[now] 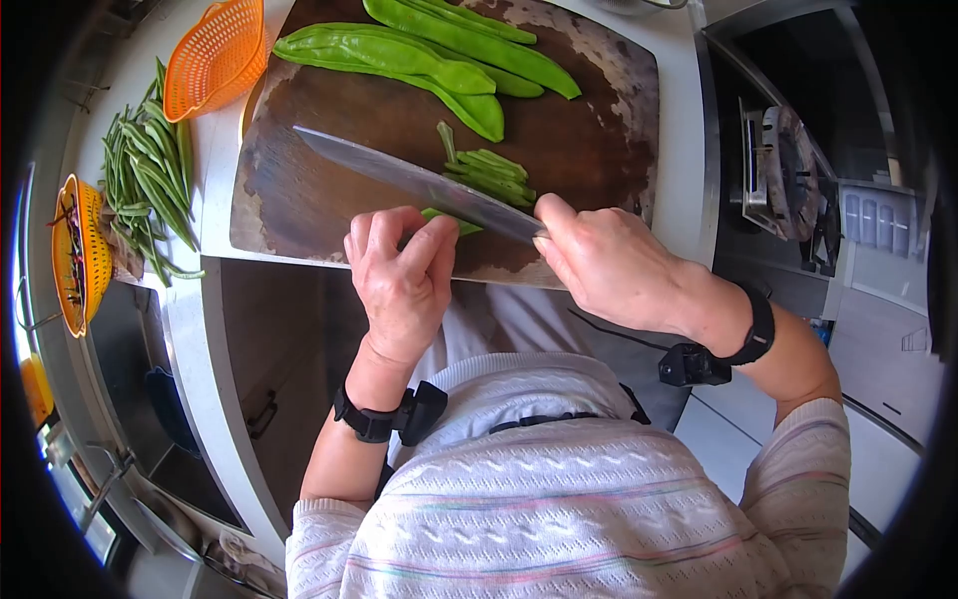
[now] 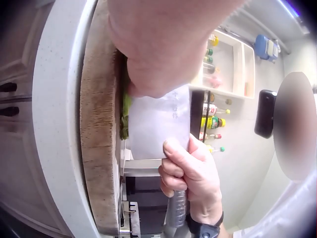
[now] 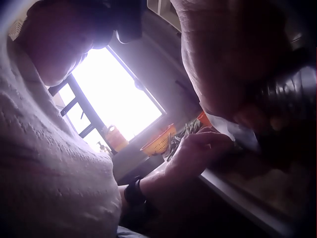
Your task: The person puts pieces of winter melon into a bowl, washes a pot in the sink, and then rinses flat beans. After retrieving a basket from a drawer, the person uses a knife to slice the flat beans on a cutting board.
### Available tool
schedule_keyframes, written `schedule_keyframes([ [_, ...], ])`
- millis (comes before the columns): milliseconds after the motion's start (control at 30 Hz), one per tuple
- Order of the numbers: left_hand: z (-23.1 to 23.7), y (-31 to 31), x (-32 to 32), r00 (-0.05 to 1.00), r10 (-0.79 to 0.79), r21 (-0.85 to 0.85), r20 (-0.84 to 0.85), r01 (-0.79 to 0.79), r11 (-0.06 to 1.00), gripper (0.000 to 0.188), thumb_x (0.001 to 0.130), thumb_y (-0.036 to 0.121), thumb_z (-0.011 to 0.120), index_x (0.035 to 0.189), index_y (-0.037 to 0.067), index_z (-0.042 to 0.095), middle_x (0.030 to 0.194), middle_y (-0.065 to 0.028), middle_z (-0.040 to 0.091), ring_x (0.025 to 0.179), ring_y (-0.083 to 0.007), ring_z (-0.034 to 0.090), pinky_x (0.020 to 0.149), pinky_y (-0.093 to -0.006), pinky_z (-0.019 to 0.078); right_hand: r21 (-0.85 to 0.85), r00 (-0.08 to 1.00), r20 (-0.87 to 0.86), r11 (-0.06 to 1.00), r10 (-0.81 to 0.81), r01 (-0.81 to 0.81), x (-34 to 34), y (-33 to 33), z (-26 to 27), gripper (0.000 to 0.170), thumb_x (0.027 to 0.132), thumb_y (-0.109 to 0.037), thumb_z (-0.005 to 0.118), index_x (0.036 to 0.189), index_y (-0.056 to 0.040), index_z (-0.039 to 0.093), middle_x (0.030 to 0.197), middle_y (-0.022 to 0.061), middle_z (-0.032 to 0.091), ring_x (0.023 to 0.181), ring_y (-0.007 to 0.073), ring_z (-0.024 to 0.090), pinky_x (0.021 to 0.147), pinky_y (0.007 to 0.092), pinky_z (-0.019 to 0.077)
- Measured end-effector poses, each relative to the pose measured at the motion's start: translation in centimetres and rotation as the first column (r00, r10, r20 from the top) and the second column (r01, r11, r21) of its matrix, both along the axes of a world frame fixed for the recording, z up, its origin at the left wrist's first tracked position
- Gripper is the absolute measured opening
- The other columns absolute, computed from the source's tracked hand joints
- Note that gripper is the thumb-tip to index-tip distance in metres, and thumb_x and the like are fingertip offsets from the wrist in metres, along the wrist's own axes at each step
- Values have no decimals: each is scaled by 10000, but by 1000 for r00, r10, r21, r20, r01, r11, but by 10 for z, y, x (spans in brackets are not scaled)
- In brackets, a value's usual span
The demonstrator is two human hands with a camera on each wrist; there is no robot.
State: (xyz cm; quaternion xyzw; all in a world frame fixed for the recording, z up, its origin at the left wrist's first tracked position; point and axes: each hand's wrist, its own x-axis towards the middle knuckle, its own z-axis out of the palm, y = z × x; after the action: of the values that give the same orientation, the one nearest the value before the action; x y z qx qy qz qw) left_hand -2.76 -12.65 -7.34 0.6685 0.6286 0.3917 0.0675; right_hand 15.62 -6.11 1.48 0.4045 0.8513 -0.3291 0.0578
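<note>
The right hand (image 1: 614, 262) grips the handle of a wide cleaver (image 1: 419, 182), its blade slanting over the wooden board (image 1: 339, 190). In the left wrist view the blade (image 2: 158, 124) stands upright beside the left hand (image 2: 158, 54), with the right hand (image 2: 195, 173) around its metal handle. Curled fingers of the left hand (image 1: 399, 275) hold a green bean piece (image 1: 439, 220) near the board's front edge; its hidden end cannot be seen. Behind the blade lies a small pile of cut green strips (image 1: 491, 172). Whole flat beans (image 1: 399, 55) lie across the back of the board.
Left of the board are an orange basket (image 1: 215, 60), a heap of thin green beans (image 1: 150, 165) and a yellow basket (image 1: 82, 255) with dark contents. A stove (image 1: 788, 175) is on the right. The counter's front edge runs close to the person's body.
</note>
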Motion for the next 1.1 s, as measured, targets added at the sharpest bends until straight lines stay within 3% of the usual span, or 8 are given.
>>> schedule_keyframes([
  [200,0,1,0,1000,4,20,1,-4,1000,157,691,42,717,833,100,683,809,-44,548,766,-223,511,672,-328,440,23,1000,5,1000,18,-19,5,-6,7,157,891,-92,505,868,8,387,555,197,527,556,405,563,496,471,433],
  [400,-1,1,0,1000,13,19,8,-14,1000,163,685,43,723,834,97,685,809,-43,559,763,-223,518,675,-326,441,128,998,11,989,66,-67,-10,-8,-11,157,888,-101,509,867,6,396,550,189,537,553,396,574,506,474,453],
  [567,-1,1,-1,1000,12,21,11,-12,1000,162,682,42,725,829,97,683,814,-42,565,766,-223,521,678,-324,444,63,999,-42,998,16,-13,-4,-1,-6,163,889,-99,507,864,15,393,553,195,536,553,397,572,507,475,447],
  [733,-3,1,-1,999,20,30,25,-21,999,162,680,41,727,827,95,681,817,-41,567,764,-220,522,669,-322,447,18,999,29,999,45,-46,-1,-3,10,162,885,-86,509,858,22,391,563,207,533,560,411,565,498,473,435],
  [933,-4,3,0,999,32,54,11,-33,998,168,673,30,730,818,96,678,810,-39,564,755,-219,522,660,-319,445,70,999,-21,997,42,-40,-14,-2,-11,164,895,-102,499,857,19,395,572,213,532,592,414,568,519,470,438],
  [1100,-4,1,-1,999,16,47,35,-18,999,168,671,31,732,817,92,674,805,-40,566,757,-221,526,659,-317,446,2,998,-55,1000,-9,9,-8,2,-7,172,899,-110,498,862,21,394,574,215,528,597,419,561,524,469,437],
])
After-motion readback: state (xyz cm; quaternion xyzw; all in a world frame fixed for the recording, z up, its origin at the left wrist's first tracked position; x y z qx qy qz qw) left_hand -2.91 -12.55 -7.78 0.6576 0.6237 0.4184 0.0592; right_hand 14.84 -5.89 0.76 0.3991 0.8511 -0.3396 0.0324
